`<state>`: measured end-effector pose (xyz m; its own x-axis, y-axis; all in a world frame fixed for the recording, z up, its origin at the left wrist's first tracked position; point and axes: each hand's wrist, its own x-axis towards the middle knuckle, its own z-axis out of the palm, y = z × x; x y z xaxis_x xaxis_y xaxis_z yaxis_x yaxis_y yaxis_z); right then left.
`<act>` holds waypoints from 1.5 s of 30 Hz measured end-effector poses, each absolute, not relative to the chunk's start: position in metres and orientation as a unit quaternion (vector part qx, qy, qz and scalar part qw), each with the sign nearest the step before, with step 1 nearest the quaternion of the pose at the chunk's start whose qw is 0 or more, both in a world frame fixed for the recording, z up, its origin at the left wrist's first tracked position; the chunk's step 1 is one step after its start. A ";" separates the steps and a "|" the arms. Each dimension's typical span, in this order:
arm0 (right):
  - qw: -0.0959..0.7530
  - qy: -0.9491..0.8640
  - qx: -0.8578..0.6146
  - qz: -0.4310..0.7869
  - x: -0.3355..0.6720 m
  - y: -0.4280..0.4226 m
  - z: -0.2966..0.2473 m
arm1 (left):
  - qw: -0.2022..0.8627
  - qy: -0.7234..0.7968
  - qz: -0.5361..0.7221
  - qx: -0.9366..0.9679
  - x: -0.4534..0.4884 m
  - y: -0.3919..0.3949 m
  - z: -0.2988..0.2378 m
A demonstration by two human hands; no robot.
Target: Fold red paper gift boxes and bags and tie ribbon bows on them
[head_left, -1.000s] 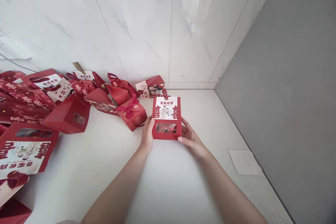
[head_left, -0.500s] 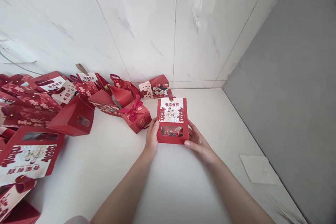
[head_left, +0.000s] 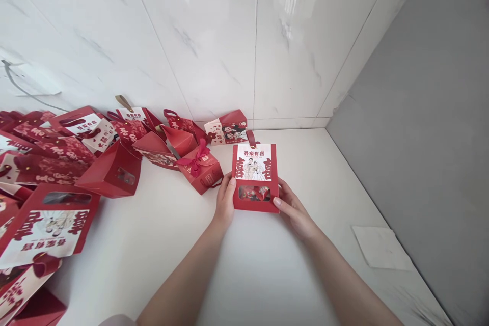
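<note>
A red gift box (head_left: 255,177) with a white cartoon-couple label and a small clear window stands upright on the white counter (head_left: 244,265). My left hand (head_left: 225,202) grips its left edge, fingers curled round the side. My right hand (head_left: 293,211) holds its right edge the same way, thumb at the front lower corner. A red box tied with a pink ribbon (head_left: 199,167) lies just left of my left hand, nearly touching it.
Several red gift boxes and bags (head_left: 69,163) lie piled along the marble wall on the left. A large box with a window (head_left: 49,226) lies flat at the near left. A white paper square (head_left: 380,248) lies by the grey wall (head_left: 428,112) on the right.
The view has shifted a little, so box and hands sit slightly right and lower. Both hands keep the same hold on the box.
</note>
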<state>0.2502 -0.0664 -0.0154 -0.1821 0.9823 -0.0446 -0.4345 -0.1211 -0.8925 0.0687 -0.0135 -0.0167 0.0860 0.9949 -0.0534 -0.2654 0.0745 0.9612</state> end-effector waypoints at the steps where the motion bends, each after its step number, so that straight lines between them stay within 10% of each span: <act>1: 0.535 -0.391 -0.351 0.662 0.250 -0.066 -0.016 | 0.600 0.423 0.527 0.429 0.069 -0.013 -0.017; 45: 0.550 -0.391 -0.329 0.660 0.250 -0.064 -0.021 | 0.604 0.422 0.527 0.424 0.070 -0.013 -0.015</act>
<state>0.2502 -0.0642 -0.0210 -0.1775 0.9841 -0.0043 -0.4699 -0.0886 -0.8783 0.0701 -0.0126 -0.0151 0.0886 0.9941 -0.0633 -0.2784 0.0857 0.9566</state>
